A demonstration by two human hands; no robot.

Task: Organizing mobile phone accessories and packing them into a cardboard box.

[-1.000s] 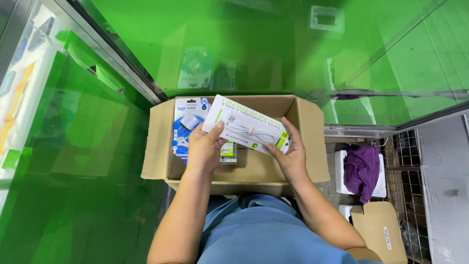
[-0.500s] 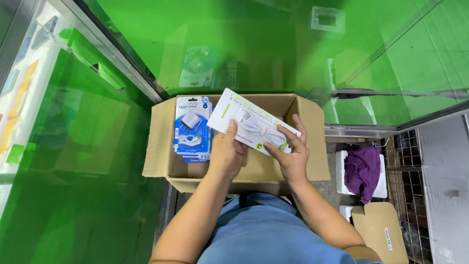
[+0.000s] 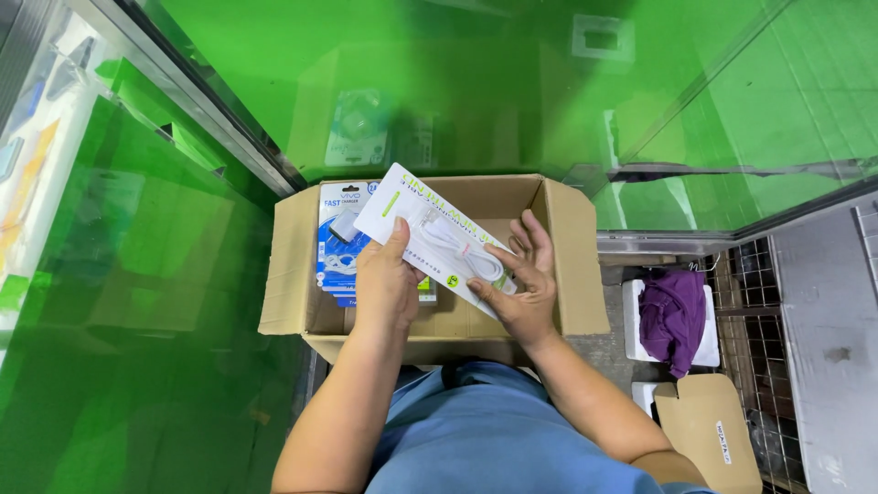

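Currently both hands grip a white cable pack point(image 3: 437, 240) above the open cardboard box point(image 3: 567, 261): left hand point(image 3: 384, 284) clamps its near edge, right hand point(image 3: 519, 288) supports the lower end. A blue charger pack point(image 3: 337, 247) lies inside the box, beneath the white one. The step in hand appears to be handling of packs at the box; any next move calls for a firm two-handed hold.

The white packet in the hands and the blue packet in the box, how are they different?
The white packet is held up by the left hand and right hand; the blue packet lies in the cardboard box. The white packet is tilted and long; the blue packet sits straighter and looks broader. The white packet partly covers the blue packet. Both are flat retail packs.
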